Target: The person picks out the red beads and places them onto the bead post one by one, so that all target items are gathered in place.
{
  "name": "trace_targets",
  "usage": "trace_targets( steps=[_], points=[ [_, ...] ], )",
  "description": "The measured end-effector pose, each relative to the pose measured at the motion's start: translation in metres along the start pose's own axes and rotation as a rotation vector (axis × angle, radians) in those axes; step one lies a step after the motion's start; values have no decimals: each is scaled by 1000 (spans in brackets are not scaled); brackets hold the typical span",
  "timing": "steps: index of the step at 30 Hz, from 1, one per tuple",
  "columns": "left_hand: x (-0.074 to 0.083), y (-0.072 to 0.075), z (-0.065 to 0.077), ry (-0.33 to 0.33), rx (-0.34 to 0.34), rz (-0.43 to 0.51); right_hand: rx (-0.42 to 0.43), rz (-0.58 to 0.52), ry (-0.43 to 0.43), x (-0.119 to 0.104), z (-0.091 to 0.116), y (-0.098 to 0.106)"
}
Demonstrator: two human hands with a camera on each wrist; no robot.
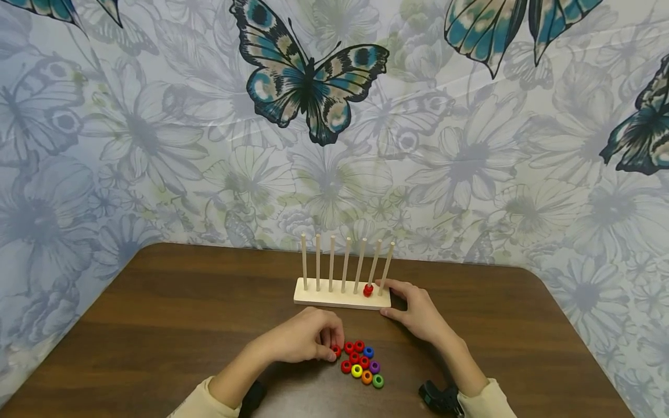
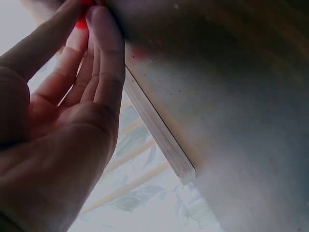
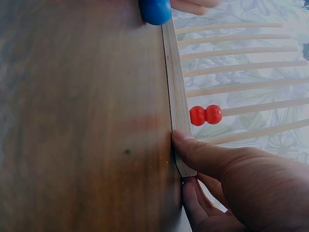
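My left hand point(image 1: 308, 337) pinches a red bead point(image 1: 337, 350) between thumb and fingertips, at the left edge of a group of loose beads. In the left wrist view the same red bead point(image 2: 83, 21) shows between the fingertips. My right hand point(image 1: 418, 307) grips the right end of a pale wooden peg stand point(image 1: 334, 297), thumb at its front and fingers around the far side. Two red beads point(image 3: 205, 115) are stacked on the second peg from the right; the other upright pegs point(image 1: 331, 264) are bare.
Loose beads lie before the stand: several red point(image 1: 354, 357), one blue point(image 1: 368, 352), one purple point(image 1: 374, 367), one yellow point(image 1: 356, 371), one orange point(image 1: 367, 377) and one green point(image 1: 378, 381). The brown table point(image 1: 183, 302) meets a butterfly-patterned cloth point(image 1: 444, 191) behind.
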State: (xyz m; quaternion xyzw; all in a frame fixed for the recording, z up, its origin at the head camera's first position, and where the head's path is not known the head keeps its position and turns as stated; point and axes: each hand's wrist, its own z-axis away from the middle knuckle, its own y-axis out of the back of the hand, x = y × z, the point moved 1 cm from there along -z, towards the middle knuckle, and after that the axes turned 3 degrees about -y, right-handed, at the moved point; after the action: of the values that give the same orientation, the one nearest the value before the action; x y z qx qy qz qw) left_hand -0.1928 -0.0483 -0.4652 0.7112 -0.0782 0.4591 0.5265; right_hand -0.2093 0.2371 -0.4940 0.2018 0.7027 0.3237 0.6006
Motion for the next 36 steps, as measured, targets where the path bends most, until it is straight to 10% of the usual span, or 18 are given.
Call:
trace_targets(
  steps=[12, 36],
  points=[
    [-2, 3, -1, 2, 88, 162, 8, 6, -1, -1, 1, -1],
    [25, 11, -37, -78, 472, 296, -2, 19, 27, 3, 0, 1]
  ],
)
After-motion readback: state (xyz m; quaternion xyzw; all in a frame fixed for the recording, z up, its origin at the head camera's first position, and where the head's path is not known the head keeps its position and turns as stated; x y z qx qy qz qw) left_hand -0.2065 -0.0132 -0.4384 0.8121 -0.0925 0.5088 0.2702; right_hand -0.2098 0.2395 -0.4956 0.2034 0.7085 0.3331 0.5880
